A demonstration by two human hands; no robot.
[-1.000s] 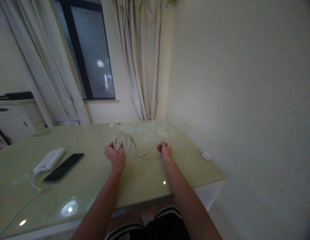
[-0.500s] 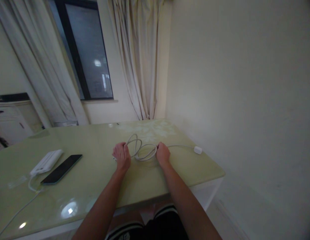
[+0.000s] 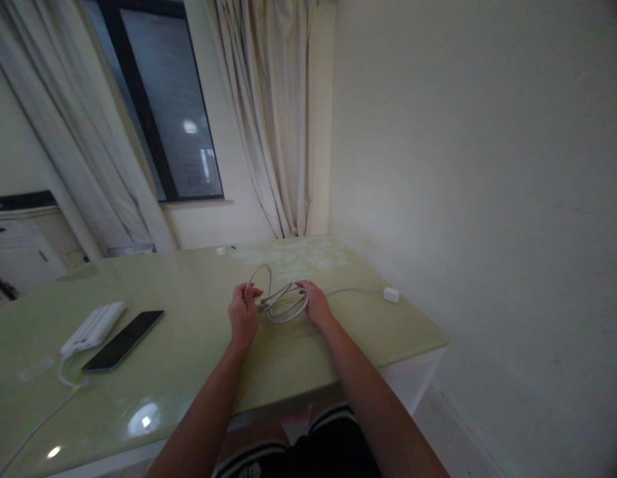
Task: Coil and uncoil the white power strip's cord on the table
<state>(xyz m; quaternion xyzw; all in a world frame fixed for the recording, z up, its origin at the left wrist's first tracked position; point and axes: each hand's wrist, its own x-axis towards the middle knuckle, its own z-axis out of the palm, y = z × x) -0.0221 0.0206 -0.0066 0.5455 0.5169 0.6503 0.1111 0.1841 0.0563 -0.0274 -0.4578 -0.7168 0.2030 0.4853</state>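
Observation:
A pale cable point(image 3: 287, 321) lies in loose coils between my two hands, just over the table. My left hand point(image 3: 243, 315) is closed on the cable at the left of the coils, and a loop rises above its fingers. On the other side my right hand point(image 3: 314, 302) grips the right edge of the coils between thumb and fingers. From behind that hand one length of cable runs right to a small white charger plug point(image 3: 391, 295) near the table's right edge. Part of the cable inside my left hand is hidden.
On the left of the pale green table point(image 3: 189, 279) lie a white power bank point(image 3: 93, 326) and a dark phone point(image 3: 123, 340). A white cord point(image 3: 40, 420) runs from there toward the near left edge. A wall point(image 3: 462, 199) borders the table's right side.
My left hand has turned, and its fingers now point inward to the coils. The right hand has shifted slightly left, and the coils sit closer together.

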